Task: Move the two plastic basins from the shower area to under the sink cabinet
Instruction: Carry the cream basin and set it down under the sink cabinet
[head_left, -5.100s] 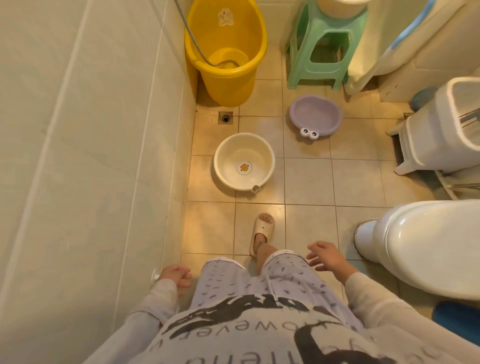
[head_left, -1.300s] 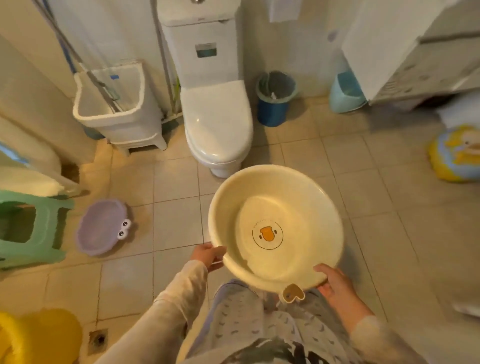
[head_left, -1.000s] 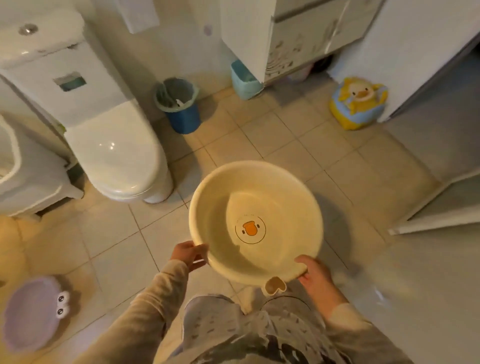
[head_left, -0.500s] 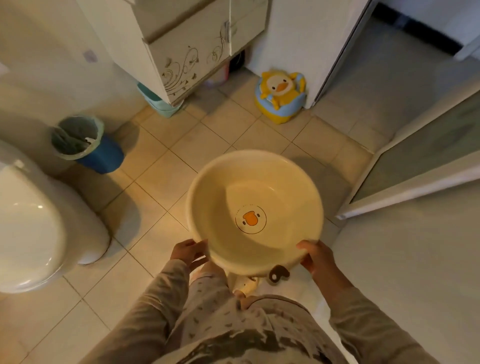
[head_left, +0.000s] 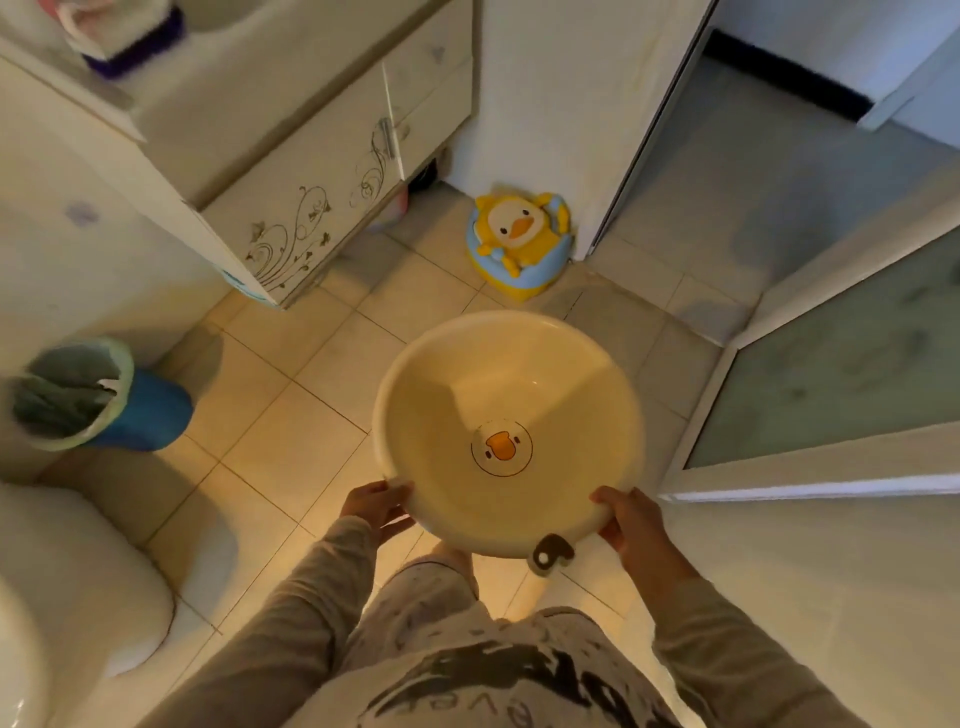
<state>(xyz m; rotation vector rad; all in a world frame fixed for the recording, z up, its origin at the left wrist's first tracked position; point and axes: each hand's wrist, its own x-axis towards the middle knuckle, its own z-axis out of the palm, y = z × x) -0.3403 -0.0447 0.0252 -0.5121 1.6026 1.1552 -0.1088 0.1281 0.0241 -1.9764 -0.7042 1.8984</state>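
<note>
A person carries a cream basin (head_left: 509, 415) with a duck print above the tiled floor (head_left: 291, 415), the left hand (head_left: 376, 506) and right hand (head_left: 626, 519) each clasping its near rim, fingers curled under. The sink cabinet (head_left: 311, 208) stands ahead to the left, a duck potty (head_left: 519, 239) beside the wall, a blue bin (head_left: 98, 400) at left.

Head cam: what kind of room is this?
Almost certainly a home bathroom. A toilet sits at the left, a sink cabinet stands ahead, and a duck-shaped child's potty rests on the tiled floor. Both hands carry a cream plastic basin.
</note>
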